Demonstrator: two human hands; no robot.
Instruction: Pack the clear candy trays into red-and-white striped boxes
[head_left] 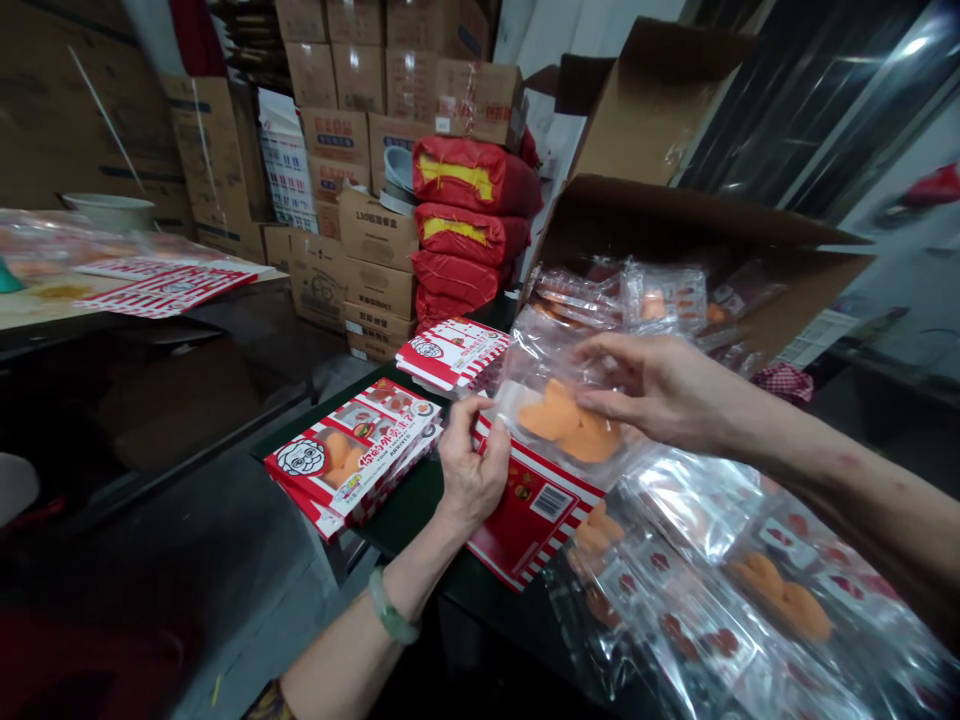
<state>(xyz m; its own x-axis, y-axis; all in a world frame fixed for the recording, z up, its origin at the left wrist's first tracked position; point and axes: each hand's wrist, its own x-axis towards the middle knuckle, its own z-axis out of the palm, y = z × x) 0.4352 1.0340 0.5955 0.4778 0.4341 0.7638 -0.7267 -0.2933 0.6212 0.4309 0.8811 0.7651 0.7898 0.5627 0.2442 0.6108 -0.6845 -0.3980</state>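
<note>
Now | clear packet with orange pieces pinched between right hand fingers, left hand fingers gripping its near edge | above flat red-striped box on counter

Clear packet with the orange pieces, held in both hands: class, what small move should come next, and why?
Probably slide the packet into the flat red box lying beneath it: both the left hand and right hand hold it just above.
</note>
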